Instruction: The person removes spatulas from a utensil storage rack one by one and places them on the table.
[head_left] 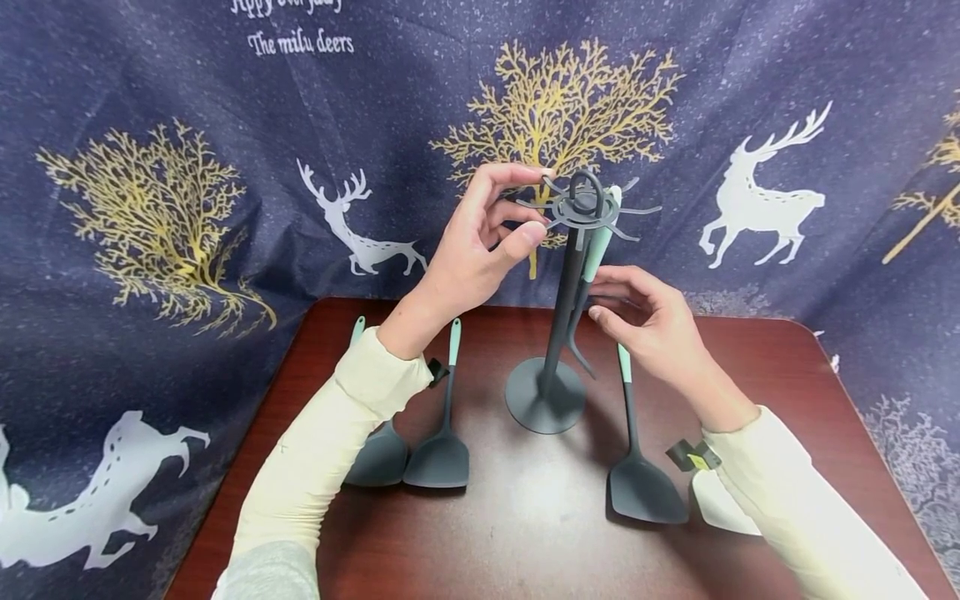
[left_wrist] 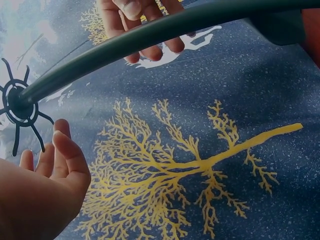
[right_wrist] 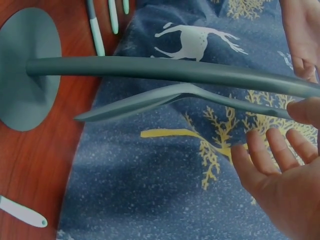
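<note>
A dark grey utensil stand (head_left: pixel 558 312) rises from a round base (head_left: pixel 545 396) to a ring of hooks (head_left: pixel 585 208). From a hook on its right side hangs a grey spatula (left_wrist: pixel 280 27) with a mint handle (head_left: pixel 597 250); the right wrist view shows its blade (right_wrist: pixel 135 102) edge-on. My left hand (head_left: pixel 487 233) is at the ring's left side, fingers bent loosely, with fingertips at the hook ends. Beside the hanging spatula is my right hand (head_left: pixel 648 325), its fingers spread and relaxed. Its thumb is close to the handle; whether they touch, I cannot tell.
Two grey spatulas lie on the table's left, one (head_left: pixel 375 458) partly behind my left arm and one (head_left: pixel 438 460) beside it. To the right are another grey spatula (head_left: pixel 645 490) and a white-headed utensil (head_left: pixel 723 502) partly under my sleeve. A patterned cloth (head_left: pixel 390 100) hangs behind.
</note>
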